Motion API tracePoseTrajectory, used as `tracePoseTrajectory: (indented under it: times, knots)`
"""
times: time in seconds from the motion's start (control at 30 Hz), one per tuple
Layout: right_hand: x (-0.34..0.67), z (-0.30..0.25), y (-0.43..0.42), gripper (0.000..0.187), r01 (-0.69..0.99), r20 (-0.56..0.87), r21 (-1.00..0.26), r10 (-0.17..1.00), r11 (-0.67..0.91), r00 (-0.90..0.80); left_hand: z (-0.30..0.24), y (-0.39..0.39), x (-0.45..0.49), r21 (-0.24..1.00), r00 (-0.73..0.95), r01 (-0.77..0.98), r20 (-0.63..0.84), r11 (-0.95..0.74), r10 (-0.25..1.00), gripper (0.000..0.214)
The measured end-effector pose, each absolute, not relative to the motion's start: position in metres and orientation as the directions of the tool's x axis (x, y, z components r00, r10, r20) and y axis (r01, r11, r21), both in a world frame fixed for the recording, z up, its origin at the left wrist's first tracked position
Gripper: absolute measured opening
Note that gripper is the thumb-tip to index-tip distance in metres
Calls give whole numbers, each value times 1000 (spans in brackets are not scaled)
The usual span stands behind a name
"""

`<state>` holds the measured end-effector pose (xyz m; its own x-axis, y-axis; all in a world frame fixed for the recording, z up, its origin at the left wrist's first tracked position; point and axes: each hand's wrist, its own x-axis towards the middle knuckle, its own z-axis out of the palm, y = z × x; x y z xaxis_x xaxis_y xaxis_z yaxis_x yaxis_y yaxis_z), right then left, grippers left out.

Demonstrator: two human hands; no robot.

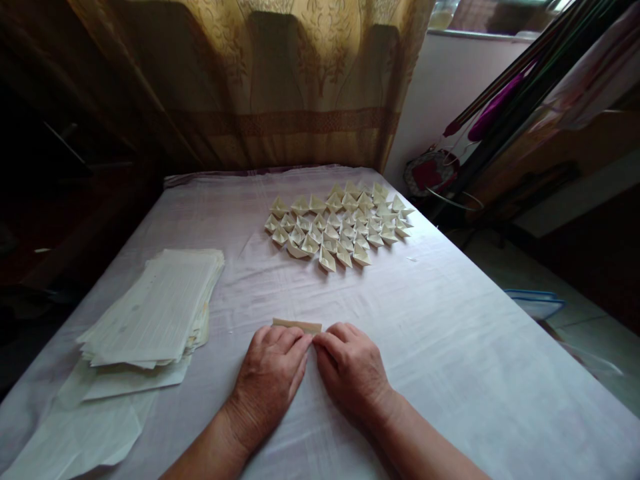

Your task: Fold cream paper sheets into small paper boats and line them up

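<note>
A small folded strip of paper (298, 325) lies on the cloth-covered table in front of me, its far edge showing beyond my fingers. My left hand (275, 370) is closed over its near left part, fingers bent and pressed together. From the other side my right hand (350, 367) pinches the near right part, thumb and fingertips meeting close to the left hand's tips. The near side of the strip is hidden under both hands. Farther back stand several folded paper boats (345, 227), packed together in uneven rows.
At the left is an uneven stack of lined paper sheets (155, 307), with loose sheets (95, 427) sticking out below. A pale checked tablecloth (450, 373) covers the table. A patterned curtain (300, 73) hangs behind it. Poles and a bag (433, 173) are beyond the right edge.
</note>
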<state>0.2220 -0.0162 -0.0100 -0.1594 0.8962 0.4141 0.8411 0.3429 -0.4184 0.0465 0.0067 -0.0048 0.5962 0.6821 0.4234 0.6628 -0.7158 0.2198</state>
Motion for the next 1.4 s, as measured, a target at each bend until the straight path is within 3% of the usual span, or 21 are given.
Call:
tracePoseTrajectory:
  times: [0.2, 0.3, 0.47, 0.63, 0.8, 1.07, 1.4]
  knots:
    - [216, -8, -21, 13, 881, 378, -336, 904, 334, -199, 1, 12, 24, 312, 564, 632, 442, -710, 697, 21]
    - [214, -8, -21, 10, 887, 373, -320, 905, 334, -206, 0, 21, 4, 272, 461, 722, 496, -636, 736, 25]
    - [213, -8, -17, 17, 890, 350, -288, 904, 353, -245, -11, 32, -11, 222, 448, 773, 474, -595, 758, 33]
    - [210, 1, -6, 26, 903, 284, -260, 921, 342, -267, -11, 29, -8, 324, 427, 754, 419, -571, 801, 21]
    - [200, 7, 7, 24, 944, 221, -216, 954, 250, -202, -6, 29, -6, 412, 393, 747, 357, -521, 847, 6]
    - [191, -1, 11, 22, 966, 228, -208, 968, 156, -107, -12, 29, 2, 422, 273, 800, 378, -427, 885, 7]
    - [196, -8, 11, 18, 939, 273, -292, 957, 179, -97, -4, 37, -22, 352, 616, 596, 376, -722, 692, 17]
